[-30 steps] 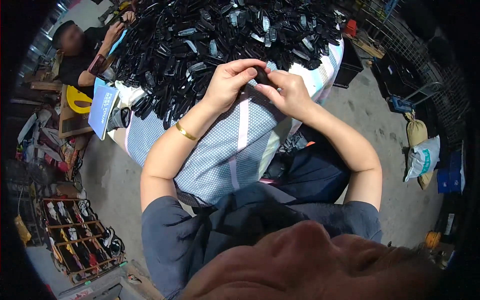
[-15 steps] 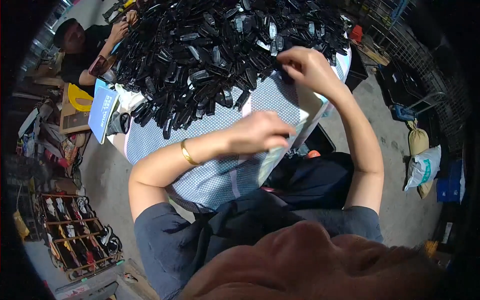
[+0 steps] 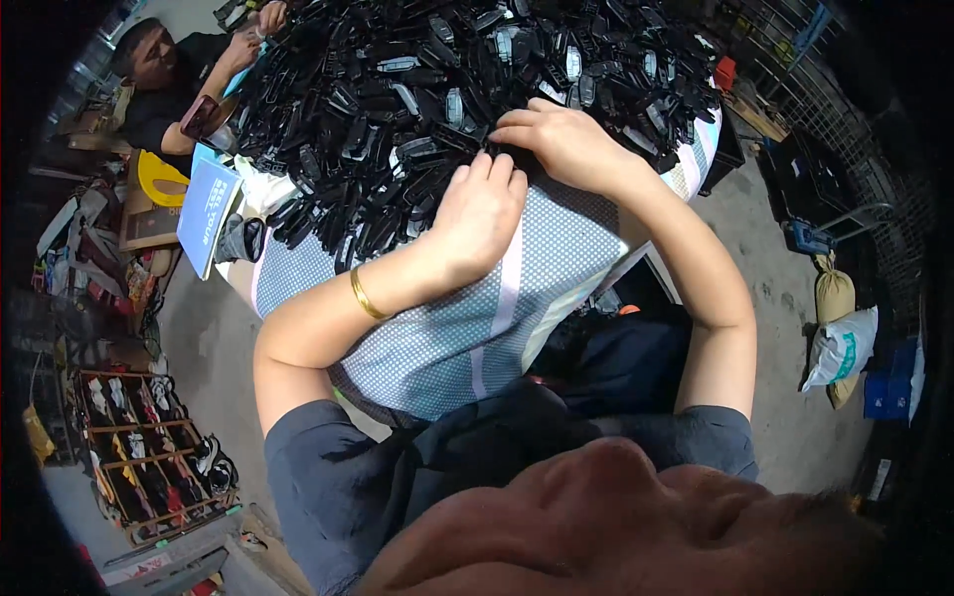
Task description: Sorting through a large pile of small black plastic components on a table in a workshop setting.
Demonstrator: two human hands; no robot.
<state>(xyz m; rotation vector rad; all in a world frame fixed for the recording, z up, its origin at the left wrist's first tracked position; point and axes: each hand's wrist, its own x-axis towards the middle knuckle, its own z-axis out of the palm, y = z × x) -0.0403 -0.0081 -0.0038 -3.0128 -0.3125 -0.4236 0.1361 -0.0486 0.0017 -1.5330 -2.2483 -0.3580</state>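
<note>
Touching many black pieces [image 3: 427,75], two hands [image 3: 482,212] [image 3: 564,147]

- Parts [image 3: 425,75]: black; some glossy grey.
- Cloth [image 3: 576,230]: blue-grey, pale dots, pinkish-white stripe.
- Bracelet [image 3: 362,295]: gold.
- Flat panel [image 3: 208,209]: blue.
- Sack [image 3: 833,294]: tan.
- Bag [image 3: 833,348]: white, teal marking.
- Sleeves [image 3: 310,472]: dark grey-blue.

We have a table [image 3: 571,233] draped in a dotted grey-and-white cloth [image 3: 422,348] with pale pink stripes, spreading out below our left hand [image 3: 482,214]. A broad heap of slim black plastic parts [image 3: 343,129], some showing glossy grey faces, covers it beyond both our hands. Well left of our left hand, we see crumpled white material [image 3: 266,187] near the table's edge.
</note>
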